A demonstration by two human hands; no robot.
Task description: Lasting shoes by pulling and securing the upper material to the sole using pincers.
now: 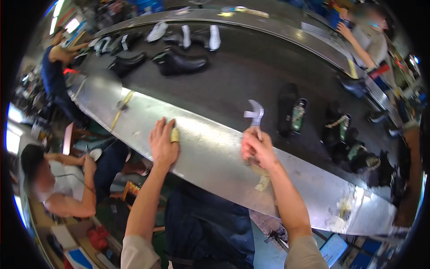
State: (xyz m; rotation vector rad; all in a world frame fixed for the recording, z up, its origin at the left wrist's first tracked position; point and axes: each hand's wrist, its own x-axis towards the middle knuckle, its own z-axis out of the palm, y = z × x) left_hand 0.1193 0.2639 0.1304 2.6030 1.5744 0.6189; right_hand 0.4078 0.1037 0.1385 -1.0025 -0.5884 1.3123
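Note:
My left hand [163, 141] lies flat on the metal ledge [201, 166], fingers stretched out and holding nothing. A yellow wrap [174, 135] covers one of its fingers. To the right, my right hand [260, 148] is closed around the handle of lasting pincers [255, 113]. Their curved metal head points up and away over the edge of the dark belt [224, 94], with a short stub sticking out to the left. My fist hides most of the handle. Beyond my left hand, a black ankle boot [183, 62] rests on its side on the belt.
More black shoes [127, 65] stand at the far left, some with white pieces. Dark shoes with green soles [298, 116] lie at right. Tape [262, 183] sticks to the ledge. One person [69, 188] sits at left; others stand far left [58, 76] and far right [369, 40].

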